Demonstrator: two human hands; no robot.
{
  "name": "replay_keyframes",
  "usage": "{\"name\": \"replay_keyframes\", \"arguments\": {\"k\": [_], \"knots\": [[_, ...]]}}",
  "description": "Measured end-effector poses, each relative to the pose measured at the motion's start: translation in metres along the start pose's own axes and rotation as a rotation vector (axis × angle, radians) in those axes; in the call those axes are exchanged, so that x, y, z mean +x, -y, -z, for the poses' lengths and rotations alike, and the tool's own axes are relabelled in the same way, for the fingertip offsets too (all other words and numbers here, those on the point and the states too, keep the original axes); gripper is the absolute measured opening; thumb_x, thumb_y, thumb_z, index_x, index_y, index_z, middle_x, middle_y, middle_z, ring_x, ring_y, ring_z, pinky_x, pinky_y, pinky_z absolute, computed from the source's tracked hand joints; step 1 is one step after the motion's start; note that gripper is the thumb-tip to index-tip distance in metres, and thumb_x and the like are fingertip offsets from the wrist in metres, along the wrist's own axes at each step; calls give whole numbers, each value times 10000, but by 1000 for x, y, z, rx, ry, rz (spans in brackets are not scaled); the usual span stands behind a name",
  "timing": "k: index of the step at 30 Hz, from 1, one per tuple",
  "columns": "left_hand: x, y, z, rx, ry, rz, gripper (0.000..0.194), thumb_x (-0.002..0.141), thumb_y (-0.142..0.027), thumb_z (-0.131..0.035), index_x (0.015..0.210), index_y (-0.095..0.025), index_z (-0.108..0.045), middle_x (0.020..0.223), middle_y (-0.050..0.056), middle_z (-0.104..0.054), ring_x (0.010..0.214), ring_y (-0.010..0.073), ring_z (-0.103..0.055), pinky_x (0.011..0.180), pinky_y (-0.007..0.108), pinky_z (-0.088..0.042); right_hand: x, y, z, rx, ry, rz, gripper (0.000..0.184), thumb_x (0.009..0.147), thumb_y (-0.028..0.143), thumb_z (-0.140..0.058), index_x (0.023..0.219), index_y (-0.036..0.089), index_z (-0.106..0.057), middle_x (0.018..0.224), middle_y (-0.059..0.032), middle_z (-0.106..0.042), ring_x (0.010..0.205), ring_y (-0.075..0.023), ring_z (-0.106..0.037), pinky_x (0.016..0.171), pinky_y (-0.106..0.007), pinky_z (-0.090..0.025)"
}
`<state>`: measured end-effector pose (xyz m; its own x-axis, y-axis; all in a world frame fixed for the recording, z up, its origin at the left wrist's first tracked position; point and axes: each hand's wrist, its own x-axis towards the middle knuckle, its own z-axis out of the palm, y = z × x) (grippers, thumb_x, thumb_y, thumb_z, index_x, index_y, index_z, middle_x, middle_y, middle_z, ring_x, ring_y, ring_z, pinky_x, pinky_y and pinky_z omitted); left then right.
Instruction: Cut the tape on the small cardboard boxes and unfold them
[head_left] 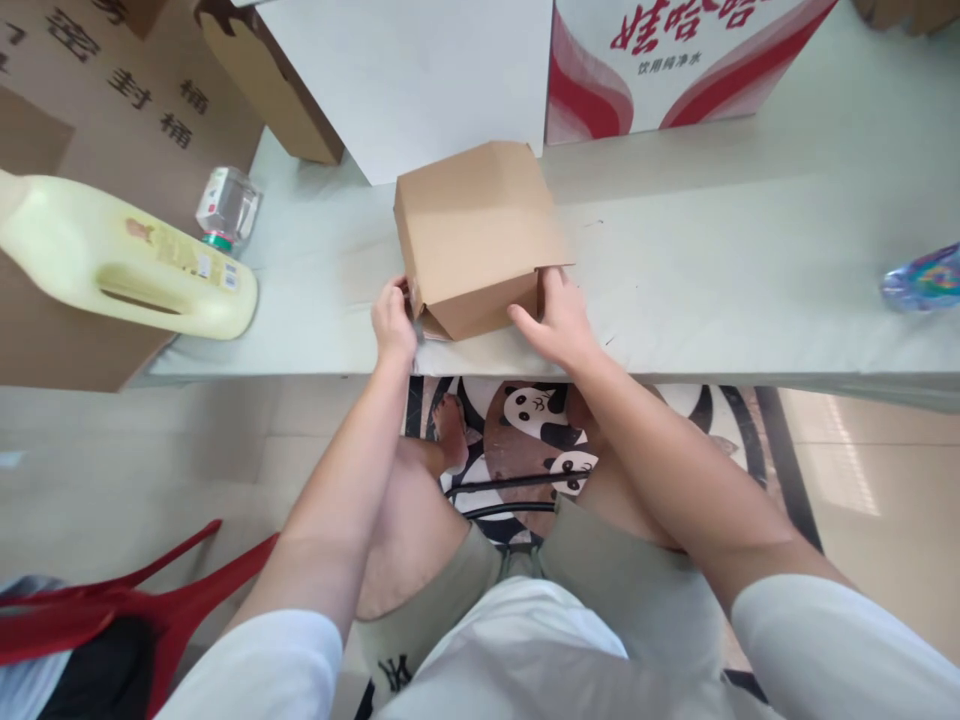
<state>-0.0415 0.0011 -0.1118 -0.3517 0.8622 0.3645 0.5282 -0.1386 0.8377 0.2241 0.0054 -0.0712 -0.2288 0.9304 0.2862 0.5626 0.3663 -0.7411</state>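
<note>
A small brown cardboard box (480, 225) sits on the pale cloth-covered table near its front edge, with its lid down over the top. At its front left corner, my left hand (394, 320) has curled fingers pressed against the side. My right hand (559, 320) grips the front right corner, thumb on the front panel and fingers partly hidden at the right side under the lid's edge. A bit of flap or paper shows beneath the front left corner; I cannot make out which.
Behind the box stand a white carton (420, 80) and a red-and-white water carton (675, 70). To the left are a pale yellow jug (135, 260), a small clear bottle (229, 205) and a large brown carton (150, 110). A clear plastic item (926, 280) lies far right.
</note>
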Motion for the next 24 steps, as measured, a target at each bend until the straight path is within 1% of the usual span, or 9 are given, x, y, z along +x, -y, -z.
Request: {"name": "replay_keyframes", "arguments": {"k": [3, 5, 8, 11, 16, 19, 22, 24], "knots": [[-1, -2, 1, 45, -54, 12, 641, 942, -651, -276, 1080, -174, -682, 1099, 119, -715, 1095, 255, -655, 990, 400, -474, 0, -1, -5, 32, 14, -17, 410, 796, 387, -566, 1146, 208, -449, 1198, -159, -598, 1164, -351, -533, 1031, -623, -379], [-2, -8, 1, 78, -52, 10, 598, 947, -620, -298, 1067, -178, -682, 1086, 116, -724, 1076, 261, -657, 981, 399, -474, 0, -1, -7, 59, 24, -46, 377, 794, 397, -565, 1105, 215, -455, 1133, -142, -619, 1130, -344, -552, 1042, -625, -363], [-3, -16, 1, 117, -33, 15, 542, 955, -573, -309, 1074, -193, -677, 1086, 98, -733, 1066, 250, -661, 969, 376, -474, 1, -1, -5, 82, 47, -93, 364, 787, 401, -572, 1076, 203, -473, 1104, -148, -623, 1128, -350, -558, 1023, -600, -391], [-2, -16, 0, 145, -37, 28, 511, 956, -550, -319, 1040, -201, -683, 1038, 84, -741, 1037, 239, -667, 943, 356, -479, 0, -1, 0, 87, 75, -134, 387, 784, 394, -588, 1088, 177, -490, 1111, -169, -624, 1125, -350, -567, 992, -566, -433], [0, -14, -1, 149, -71, 51, 528, 936, -603, -342, 913, -205, -688, 887, 74, -726, 914, 249, -667, 882, 366, -483, -3, -4, 5, 85, 77, -130, 359, 789, 392, -599, 1075, 184, -535, 1081, -163, -646, 1048, -340, -597, 942, -555, -475], [0, -13, -2, 120, -65, 48, 560, 908, -676, -361, 868, -214, -676, 849, 64, -711, 900, 246, -654, 892, 359, -472, -5, -11, 4, 107, 80, -104, 352, 803, 419, -594, 1076, 201, -551, 1070, -149, -661, 1006, -334, -610, 906, -556, -496], [-1, -11, -2, 95, -83, 46, 571, 883, -713, -386, 855, -220, -672, 851, 57, -704, 923, 244, -647, 916, 357, -463, -5, -17, 2, 123, 84, -102, 403, 815, 446, -599, 1125, 195, -540, 1097, -160, -655, 1051, -349, -606, 915, -571, -493], [0, -10, -1, 102, -92, 49, 530, 897, -667, -407, 857, -215, -681, 851, 61, -703, 930, 245, -648, 935, 366, -457, -4, -17, 2, 99, 74, -90, 417, 822, 452, -599, 1141, 192, -532, 1089, -162, -646, 1108, -366, -587, 971, -606, -454]]}}
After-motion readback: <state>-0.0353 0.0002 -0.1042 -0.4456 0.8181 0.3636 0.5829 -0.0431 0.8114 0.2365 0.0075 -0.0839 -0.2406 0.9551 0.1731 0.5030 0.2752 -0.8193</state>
